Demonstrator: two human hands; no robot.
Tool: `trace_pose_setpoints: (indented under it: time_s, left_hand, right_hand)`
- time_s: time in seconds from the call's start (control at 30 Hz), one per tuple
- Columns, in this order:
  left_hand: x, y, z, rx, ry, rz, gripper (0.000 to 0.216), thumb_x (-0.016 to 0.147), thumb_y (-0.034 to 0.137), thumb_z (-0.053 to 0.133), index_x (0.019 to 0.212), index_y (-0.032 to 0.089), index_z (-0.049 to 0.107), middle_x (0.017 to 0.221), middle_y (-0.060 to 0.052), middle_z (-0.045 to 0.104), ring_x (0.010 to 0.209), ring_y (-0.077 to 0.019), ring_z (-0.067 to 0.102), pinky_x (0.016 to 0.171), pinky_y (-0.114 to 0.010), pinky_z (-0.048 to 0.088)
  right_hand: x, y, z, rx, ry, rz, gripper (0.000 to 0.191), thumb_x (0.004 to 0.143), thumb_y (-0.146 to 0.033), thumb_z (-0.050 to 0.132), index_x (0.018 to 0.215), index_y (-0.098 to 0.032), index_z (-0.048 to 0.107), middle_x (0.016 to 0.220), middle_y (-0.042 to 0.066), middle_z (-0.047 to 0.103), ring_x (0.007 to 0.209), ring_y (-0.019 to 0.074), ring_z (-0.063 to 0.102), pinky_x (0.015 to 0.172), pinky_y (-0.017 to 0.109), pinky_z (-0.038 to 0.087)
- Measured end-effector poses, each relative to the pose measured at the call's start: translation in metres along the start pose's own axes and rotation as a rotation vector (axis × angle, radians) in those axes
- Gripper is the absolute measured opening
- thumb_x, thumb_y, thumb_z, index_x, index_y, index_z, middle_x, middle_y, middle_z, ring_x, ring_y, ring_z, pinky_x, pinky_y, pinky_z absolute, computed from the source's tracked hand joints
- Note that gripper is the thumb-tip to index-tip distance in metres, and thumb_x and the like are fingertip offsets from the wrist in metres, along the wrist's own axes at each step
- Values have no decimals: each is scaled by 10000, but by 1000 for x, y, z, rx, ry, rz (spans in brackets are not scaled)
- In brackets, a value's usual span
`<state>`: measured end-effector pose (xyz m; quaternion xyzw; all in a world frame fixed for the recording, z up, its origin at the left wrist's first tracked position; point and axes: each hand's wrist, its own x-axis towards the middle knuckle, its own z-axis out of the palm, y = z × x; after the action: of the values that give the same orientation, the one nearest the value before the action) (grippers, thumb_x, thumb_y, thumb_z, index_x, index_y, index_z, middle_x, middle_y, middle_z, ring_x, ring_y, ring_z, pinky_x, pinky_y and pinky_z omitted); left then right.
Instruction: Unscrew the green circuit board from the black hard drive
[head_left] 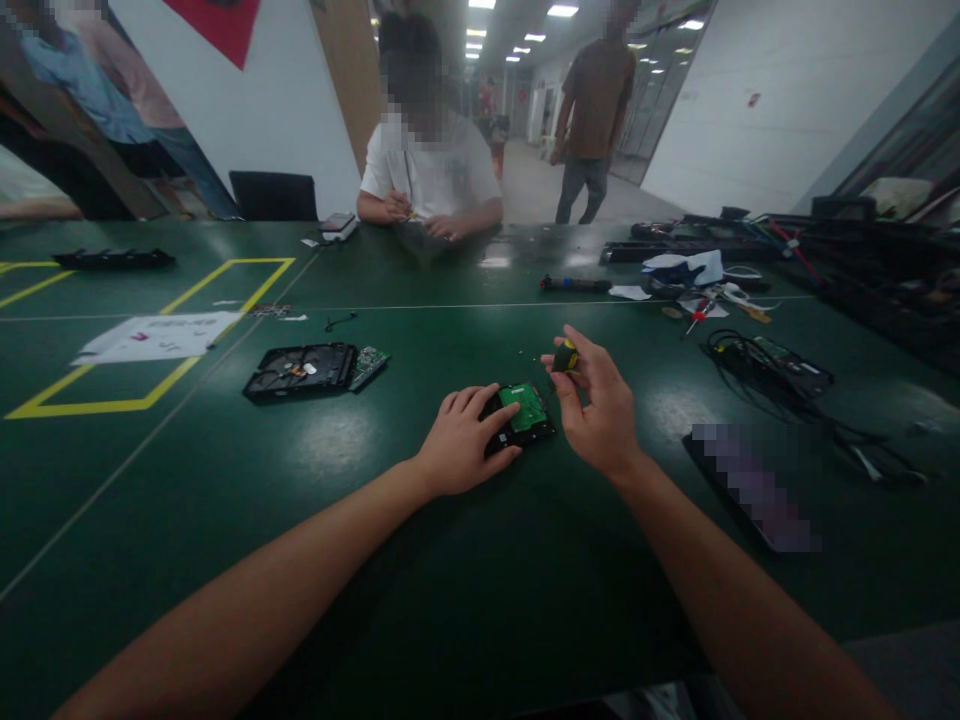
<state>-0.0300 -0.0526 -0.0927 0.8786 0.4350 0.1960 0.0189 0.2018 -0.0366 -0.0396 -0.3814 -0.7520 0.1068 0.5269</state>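
A hard drive (pixel 531 434) lies on the green table in front of me, its green circuit board (pixel 523 407) facing up. My left hand (pixel 471 440) grips it from the left, with fingers over the top and thumb along the near edge. Just right of the drive, my right hand (pixel 598 405) holds a short screwdriver (pixel 565 357) with a yellow and black handle. Its tip points down toward the drive's right edge, and the shaft is hard to make out. Tiny specks, perhaps screws, lie beyond the drive.
To the left lie another black hard drive (pixel 304 372) and a loose circuit board (pixel 370 367). A phone (pixel 750 490), black cables (pixel 806 410) and a pile of parts (pixel 697 275) occupy the right. Across the table sits a person (pixel 431 170) in white; others stand behind.
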Motion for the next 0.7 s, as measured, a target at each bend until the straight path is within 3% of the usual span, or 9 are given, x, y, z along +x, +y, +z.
trace_pose_setpoints:
  time_s: [0.17,0.5,0.7]
  left_hand:
    - [0,0,-1,2,-7,-5,638,982,586,626,1544,293,556,1638,-141,421,1462,-400,414,1176,-628,373]
    - [0,0,-1,2,-5,-6,642,981,575,635,1554,301,541,1640,-144,419,1462,-408,414,1173,-647,366]
    - [0,0,-2,9,-7,0,641,976,574,642,1542,287,551,1634,-153,420,1456,-403,420,1168,-632,377]
  right_hand:
    - [0,1,-1,22,-54,14,654,1036,-156,489,1636,-382,362,1466,84,599,1175,249,723,1048,499,634]
    - [2,-1,-3,-126,97,-16,491,949,-247,716,1407,-357,578,1253,70,583,1047,246,652,814,443,686]
    - [2,-2,-3,-133,113,-29,429,957,-252,716,1360,-344,600,1233,68,611,1058,253,666,825,451,679]
